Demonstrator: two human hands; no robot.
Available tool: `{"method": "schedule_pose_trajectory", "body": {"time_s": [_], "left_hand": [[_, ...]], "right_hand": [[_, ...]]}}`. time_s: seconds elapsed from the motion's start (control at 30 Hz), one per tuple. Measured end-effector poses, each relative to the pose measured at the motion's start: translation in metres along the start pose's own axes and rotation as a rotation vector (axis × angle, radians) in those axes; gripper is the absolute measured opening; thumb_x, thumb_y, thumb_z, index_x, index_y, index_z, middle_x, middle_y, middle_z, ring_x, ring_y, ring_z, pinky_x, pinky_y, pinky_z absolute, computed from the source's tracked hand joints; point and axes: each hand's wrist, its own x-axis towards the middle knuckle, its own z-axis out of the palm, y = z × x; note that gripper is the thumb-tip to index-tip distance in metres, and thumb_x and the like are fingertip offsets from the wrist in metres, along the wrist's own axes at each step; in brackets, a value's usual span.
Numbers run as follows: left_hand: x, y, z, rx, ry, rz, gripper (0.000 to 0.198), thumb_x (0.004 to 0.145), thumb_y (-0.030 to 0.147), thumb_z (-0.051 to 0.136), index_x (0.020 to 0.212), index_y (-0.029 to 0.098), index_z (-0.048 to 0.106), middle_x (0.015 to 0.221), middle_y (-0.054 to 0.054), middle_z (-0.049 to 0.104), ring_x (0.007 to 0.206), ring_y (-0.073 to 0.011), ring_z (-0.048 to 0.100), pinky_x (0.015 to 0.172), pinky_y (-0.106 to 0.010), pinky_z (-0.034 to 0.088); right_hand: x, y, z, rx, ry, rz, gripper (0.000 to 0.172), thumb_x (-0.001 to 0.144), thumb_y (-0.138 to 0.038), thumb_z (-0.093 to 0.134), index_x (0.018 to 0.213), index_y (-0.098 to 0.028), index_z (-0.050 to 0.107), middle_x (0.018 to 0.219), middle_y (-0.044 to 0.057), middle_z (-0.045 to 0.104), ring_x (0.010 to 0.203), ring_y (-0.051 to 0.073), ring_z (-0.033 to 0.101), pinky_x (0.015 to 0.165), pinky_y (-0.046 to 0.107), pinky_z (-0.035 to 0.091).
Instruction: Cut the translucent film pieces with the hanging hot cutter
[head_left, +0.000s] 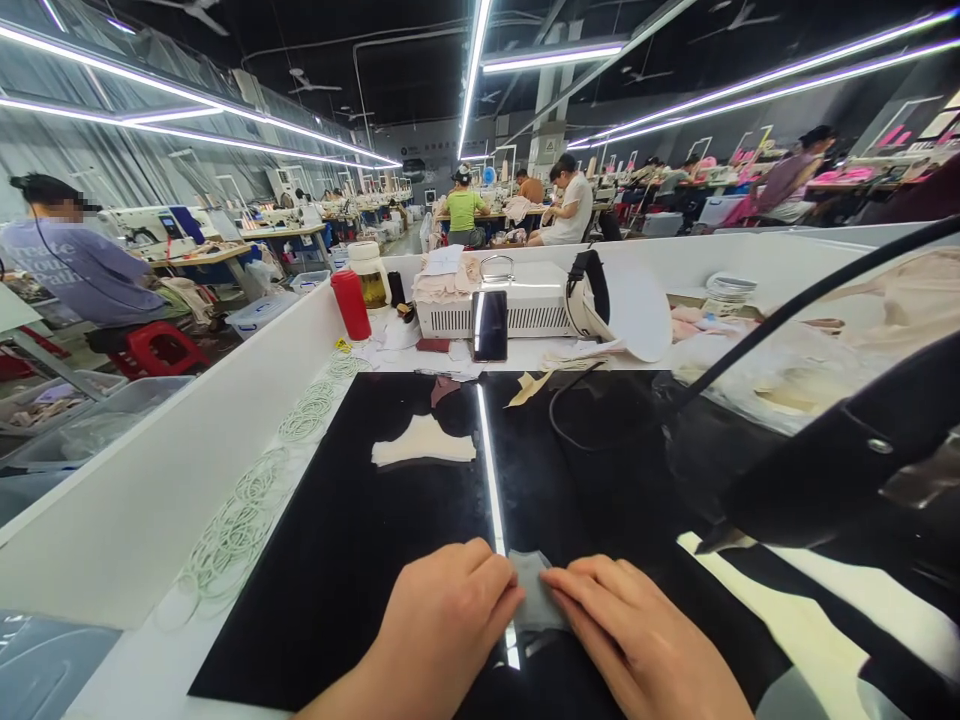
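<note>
A small grey, slightly sheer piece of fabric (534, 592) is between my two hands at the front of the glossy black board (360, 550). My left hand (448, 610) has its thumb and curled fingers closed at the fabric's left edge. On the opposite edge, the fingers of my right hand (630, 625) are pressed together, closed on the fabric. Farther back on the board lies a cream cut piece (424, 442) with a curved outline. Pale yellow cut pieces (780, 610) lie to the right of my right hand.
A black machine arm (840, 470) reaches in from the right over the board. Pale green cord loops (247, 510) line the left side. At the back stand a phone (490, 326), a white vented box (536, 300) and a red cup (350, 305). A low white wall (180, 440) borders the table.
</note>
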Motion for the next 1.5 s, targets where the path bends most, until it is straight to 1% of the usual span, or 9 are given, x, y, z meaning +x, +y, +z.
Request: {"method": "schedule_pose_trajectory", "body": {"time_s": [0.13, 0.43, 0.77, 0.93, 1.0, 1.1, 1.2, 1.33, 1.5], "left_hand": [[-0.001, 0.000, 0.001, 0.017, 0.005, 0.024, 0.023, 0.104, 0.023, 0.053, 0.086, 0.020, 0.065, 0.075, 0.001, 0.063, 0.061, -0.0153, 0.062, 0.055, -0.026, 0.040], [-0.003, -0.002, 0.003, 0.014, -0.009, 0.016, 0.022, 0.104, 0.023, 0.054, 0.086, 0.020, 0.065, 0.077, 0.001, 0.064, 0.062, -0.0149, 0.063, 0.056, -0.025, 0.042], [-0.002, -0.001, 0.001, 0.050, 0.009, 0.028, 0.020, 0.103, 0.021, 0.053, 0.087, 0.021, 0.064, 0.076, 0.002, 0.062, 0.059, -0.0149, 0.061, 0.053, -0.026, 0.040], [-0.003, -0.002, 0.002, 0.054, 0.000, 0.016, 0.018, 0.103, 0.020, 0.054, 0.089, 0.021, 0.065, 0.076, 0.002, 0.061, 0.059, -0.0141, 0.060, 0.052, -0.026, 0.042], [-0.003, -0.002, 0.001, 0.072, 0.022, 0.035, 0.021, 0.104, 0.019, 0.051, 0.089, 0.020, 0.065, 0.076, 0.001, 0.061, 0.060, -0.0146, 0.060, 0.052, -0.026, 0.043], [0.000, 0.001, -0.003, 0.127, 0.097, 0.140, 0.025, 0.106, 0.016, 0.044, 0.093, 0.019, 0.065, 0.078, -0.002, 0.064, 0.067, -0.0171, 0.062, 0.059, -0.028, 0.050], [0.004, 0.005, -0.007, 0.104, 0.154, 0.249, 0.020, 0.106, 0.017, 0.045, 0.104, 0.016, 0.065, 0.093, -0.006, 0.071, 0.083, -0.0206, 0.069, 0.077, -0.034, 0.058], [0.006, 0.008, -0.006, 0.015, 0.102, 0.333, 0.016, 0.104, 0.017, 0.053, 0.113, 0.013, 0.065, 0.108, -0.009, 0.076, 0.099, -0.0240, 0.073, 0.091, -0.036, 0.061], [0.006, 0.008, -0.002, 0.036, 0.045, 0.383, 0.016, 0.103, 0.017, 0.055, 0.111, 0.009, 0.067, 0.110, -0.013, 0.078, 0.103, -0.0278, 0.076, 0.093, -0.039, 0.063]], "right_hand": [[-0.001, 0.001, 0.002, -0.037, -0.017, -0.025, 0.030, 0.109, -0.026, 0.039, 0.115, -0.027, 0.069, 0.097, 0.004, 0.071, 0.083, 0.019, 0.071, 0.071, 0.028, 0.062], [0.001, 0.000, 0.004, -0.038, -0.006, -0.031, 0.033, 0.110, -0.028, 0.038, 0.111, -0.027, 0.071, 0.096, 0.004, 0.071, 0.082, 0.018, 0.070, 0.071, 0.028, 0.061], [0.002, -0.004, 0.004, -0.061, -0.003, -0.033, 0.033, 0.110, -0.028, 0.037, 0.111, -0.026, 0.069, 0.092, 0.004, 0.069, 0.077, 0.018, 0.069, 0.065, 0.027, 0.059], [0.001, -0.002, 0.008, -0.065, 0.013, -0.056, 0.030, 0.110, -0.024, 0.038, 0.113, -0.026, 0.068, 0.092, 0.004, 0.069, 0.077, 0.018, 0.069, 0.064, 0.027, 0.057], [0.001, -0.002, 0.010, -0.055, 0.014, -0.042, 0.029, 0.109, -0.024, 0.039, 0.113, -0.026, 0.067, 0.092, 0.004, 0.068, 0.078, 0.018, 0.068, 0.065, 0.028, 0.057], [0.001, -0.006, 0.011, -0.043, 0.024, -0.005, 0.030, 0.110, -0.023, 0.037, 0.110, -0.027, 0.067, 0.091, 0.003, 0.067, 0.078, 0.019, 0.067, 0.066, 0.029, 0.056], [0.003, -0.009, 0.011, -0.035, 0.045, 0.011, 0.032, 0.110, -0.025, 0.036, 0.109, -0.027, 0.068, 0.090, 0.003, 0.067, 0.076, 0.018, 0.066, 0.067, 0.028, 0.055], [0.004, -0.008, 0.012, -0.031, 0.042, 0.000, 0.034, 0.111, -0.025, 0.034, 0.107, -0.027, 0.068, 0.089, 0.003, 0.068, 0.075, 0.018, 0.065, 0.066, 0.028, 0.055], [0.002, -0.007, 0.010, -0.021, 0.031, 0.003, 0.032, 0.110, -0.024, 0.035, 0.111, -0.028, 0.067, 0.091, 0.002, 0.068, 0.076, 0.018, 0.065, 0.067, 0.029, 0.056]]}}
